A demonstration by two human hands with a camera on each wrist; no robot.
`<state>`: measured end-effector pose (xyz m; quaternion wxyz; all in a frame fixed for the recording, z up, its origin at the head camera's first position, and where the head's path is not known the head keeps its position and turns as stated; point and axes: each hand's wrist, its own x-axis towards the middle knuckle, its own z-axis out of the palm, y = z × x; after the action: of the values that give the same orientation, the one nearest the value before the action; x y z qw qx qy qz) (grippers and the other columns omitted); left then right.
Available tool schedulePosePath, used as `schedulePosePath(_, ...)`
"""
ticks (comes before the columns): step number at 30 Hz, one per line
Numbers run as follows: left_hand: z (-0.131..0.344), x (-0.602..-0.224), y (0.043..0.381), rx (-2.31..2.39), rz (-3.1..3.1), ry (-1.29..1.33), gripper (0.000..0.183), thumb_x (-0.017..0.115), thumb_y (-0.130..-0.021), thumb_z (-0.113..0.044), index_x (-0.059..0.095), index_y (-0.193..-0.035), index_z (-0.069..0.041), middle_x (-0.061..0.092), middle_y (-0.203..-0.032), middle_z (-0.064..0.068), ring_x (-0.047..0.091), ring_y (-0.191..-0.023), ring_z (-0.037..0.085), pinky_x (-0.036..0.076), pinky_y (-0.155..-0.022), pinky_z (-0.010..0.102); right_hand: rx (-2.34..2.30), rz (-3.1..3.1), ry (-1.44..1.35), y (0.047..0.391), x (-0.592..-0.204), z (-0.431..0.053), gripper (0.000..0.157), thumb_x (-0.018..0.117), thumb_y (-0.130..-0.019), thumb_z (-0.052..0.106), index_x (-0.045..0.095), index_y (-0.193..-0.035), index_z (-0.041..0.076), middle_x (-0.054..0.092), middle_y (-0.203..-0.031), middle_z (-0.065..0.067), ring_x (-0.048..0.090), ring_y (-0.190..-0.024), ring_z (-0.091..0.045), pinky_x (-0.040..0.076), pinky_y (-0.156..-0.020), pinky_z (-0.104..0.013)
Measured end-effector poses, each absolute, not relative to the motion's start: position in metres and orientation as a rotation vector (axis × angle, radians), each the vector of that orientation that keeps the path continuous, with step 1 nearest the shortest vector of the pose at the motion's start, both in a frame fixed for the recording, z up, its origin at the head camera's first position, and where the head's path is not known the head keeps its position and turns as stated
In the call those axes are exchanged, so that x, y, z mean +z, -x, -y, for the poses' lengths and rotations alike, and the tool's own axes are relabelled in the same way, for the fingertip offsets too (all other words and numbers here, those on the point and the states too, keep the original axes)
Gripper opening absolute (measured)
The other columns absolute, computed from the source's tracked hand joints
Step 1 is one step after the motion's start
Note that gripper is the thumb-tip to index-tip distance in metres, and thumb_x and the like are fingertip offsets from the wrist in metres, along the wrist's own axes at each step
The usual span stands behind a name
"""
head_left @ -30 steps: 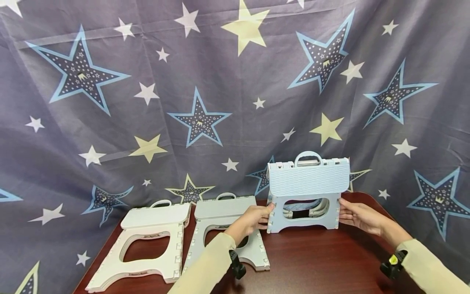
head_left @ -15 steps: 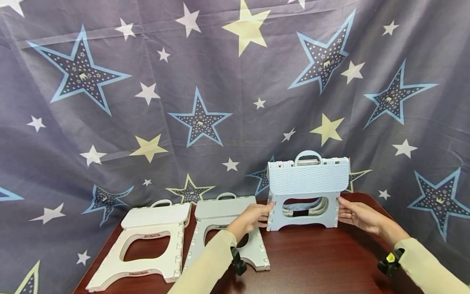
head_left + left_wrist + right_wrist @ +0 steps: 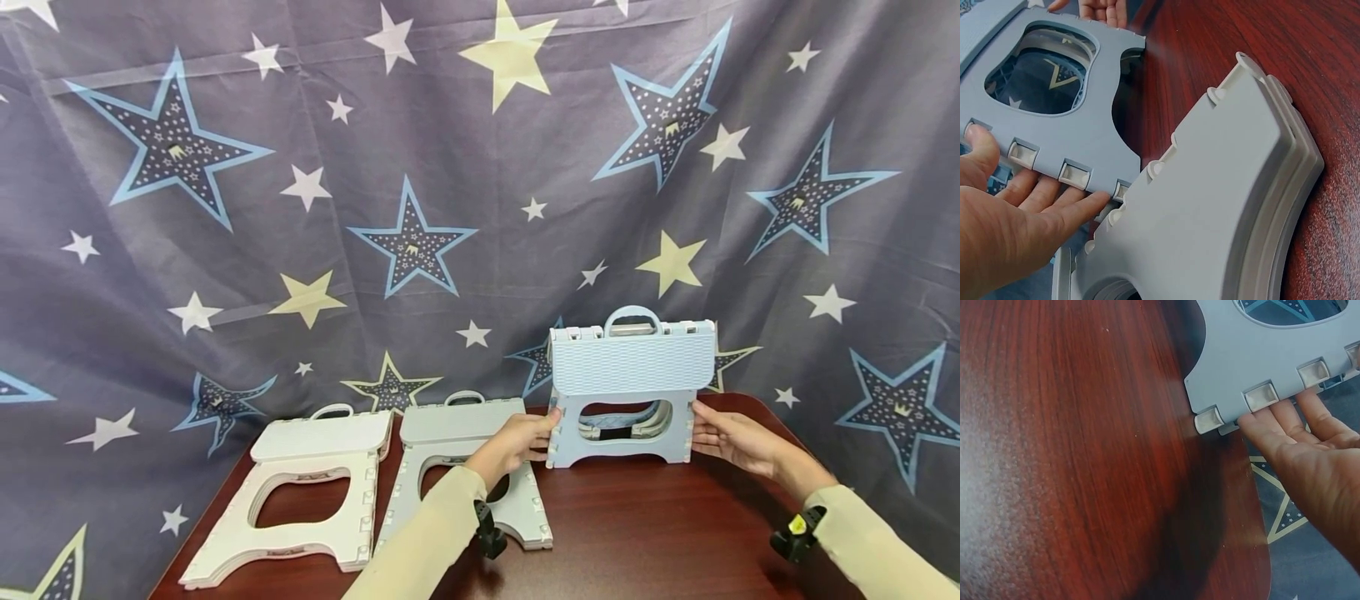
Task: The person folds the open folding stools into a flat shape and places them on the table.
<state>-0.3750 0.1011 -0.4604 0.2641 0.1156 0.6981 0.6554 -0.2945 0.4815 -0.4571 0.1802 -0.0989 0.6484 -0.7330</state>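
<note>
A folded light blue step stool (image 3: pixel 633 362) stands nearly upright at the back right of the table, its carry handle on top. My left hand (image 3: pixel 517 442) holds its left side, with the thumb at the front edge and the fingers along the side hinges in the left wrist view. On the opposite side, my right hand (image 3: pixel 738 437) grips the edge; its fingertips touch the hinge side in the right wrist view. Beside the left hand lies a folded grey step stool (image 3: pixel 465 425), partly covered by the left forearm. A folded white step stool (image 3: pixel 318 442) lies farther left.
The dark red wooden table (image 3: pixel 660 533) has a rounded corner at the back right. A grey curtain (image 3: pixel 420 333) with printed stars hangs right behind the stools. Each wrist wears a black camera band.
The blue stool's lower edge has shifted slightly back toward the curtain, both hands still on its sides. The grey and white stools lie as before.
</note>
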Motion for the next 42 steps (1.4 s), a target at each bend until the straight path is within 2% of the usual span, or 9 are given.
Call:
schedulePosePath(15,-0.102,-0.461,0.368,1.813,-1.919,-0.286,0.058,0.061,-0.103,-0.037,0.057,-0.136,0.01,0.063,-0.131,0.031,0.061,-0.125,0.042,0.049,-0.106,0.055,-2.086,-1.856,0.24,0.292,-0.456,-0.48,0.032,0.033,-0.113,0.029,0.06,-0.117,0.014,0.072,-0.115,-0.002,0.07,-0.111,-0.014,0.055,-0.099,-0.028)
schedulePosePath(20,-0.102,-0.459,0.365,1.84,-2.008,-0.268,0.054,0.067,-0.099,-0.038,0.064,-0.129,0.006,0.069,-0.124,0.023,0.066,-0.117,0.036,0.05,-0.106,0.053,-2.091,-1.952,0.154,0.291,-0.453,-0.48,0.025,0.039,-0.112,0.029,0.06,-0.115,0.017,0.071,-0.113,-0.003,0.07,-0.108,-0.012,0.056,-0.098,-0.029)
schedulePosePath(25,-0.1,-0.456,0.362,1.929,-2.077,-0.226,0.048,0.075,-0.093,-0.034,0.065,-0.125,0.002,0.071,-0.116,0.014,0.066,-0.112,0.032,0.051,-0.102,0.055,-2.094,-2.048,0.118,0.289,-0.449,-0.483,0.035,0.041,-0.111,0.027,0.046,-0.137,0.005,0.07,-0.113,0.009,0.068,-0.108,-0.005,0.056,-0.097,-0.028)
schedulePosePath(27,-0.1,-0.455,0.361,1.958,-2.091,-0.236,0.051,0.075,-0.093,-0.03,0.06,-0.13,0.002,0.069,-0.119,0.015,0.065,-0.112,0.031,0.05,-0.101,0.057,-2.1,-2.045,0.139,0.288,-0.447,-0.485,0.039,0.041,-0.111,0.026,0.039,-0.143,0.003,0.069,-0.116,0.014,0.066,-0.11,-0.002,0.055,-0.097,-0.027)
schedulePosePath(29,-0.099,-0.454,0.362,1.966,-2.085,-0.264,0.056,0.075,-0.093,-0.027,0.055,-0.137,0.002,0.066,-0.127,0.018,0.064,-0.115,0.029,0.048,-0.102,0.059,-2.112,-2.005,0.185,0.288,-0.445,-0.487,0.032,0.04,-0.112,0.023,0.045,-0.141,0.012,0.069,-0.119,0.017,0.066,-0.112,-0.002,0.055,-0.097,-0.026)
schedulePosePath(31,-0.097,-0.453,0.364,1.946,-2.065,-0.293,0.062,0.074,-0.094,-0.027,0.05,-0.144,0.0,0.062,-0.136,0.019,0.062,-0.121,0.03,0.046,-0.105,0.06,-2.119,-1.955,0.239,0.288,-0.444,-0.489,0.024,0.04,-0.112,0.02,0.053,-0.131,0.024,0.069,-0.121,0.018,0.066,-0.114,-0.003,0.055,-0.097,-0.025)
schedulePosePath(34,-0.095,-0.453,0.368,1.886,-2.007,-0.319,0.068,0.072,-0.095,-0.031,0.044,-0.152,-0.004,0.056,-0.147,0.017,0.056,-0.133,0.034,0.042,-0.109,0.061,-2.11,-1.897,0.308,0.288,-0.443,-0.49,0.027,0.04,-0.111,0.016,0.056,-0.126,0.032,0.067,-0.125,0.019,0.065,-0.116,-0.004,0.054,-0.097,-0.024)
schedulePosePath(39,-0.095,-0.453,0.372,1.817,-1.937,-0.341,0.074,0.07,-0.096,-0.035,0.037,-0.156,-0.006,0.049,-0.154,0.018,0.046,-0.141,0.042,0.039,-0.112,0.062,-2.09,-1.89,0.309,0.291,-0.445,-0.49,0.03,0.039,-0.111,0.016,0.043,-0.14,0.025,0.066,-0.125,0.022,0.064,-0.117,-0.001,0.053,-0.1,-0.025)
schedulePosePath(42,-0.096,-0.453,0.373,1.817,-1.915,-0.345,0.073,0.07,-0.096,-0.034,0.038,-0.156,-0.007,0.049,-0.153,0.019,0.045,-0.141,0.045,0.04,-0.112,0.061,-2.115,-1.85,0.322,0.294,-0.449,-0.491,0.028,0.037,-0.112,0.016,0.045,-0.136,0.027,0.066,-0.124,0.022,0.063,-0.117,0.0,0.053,-0.1,-0.025)
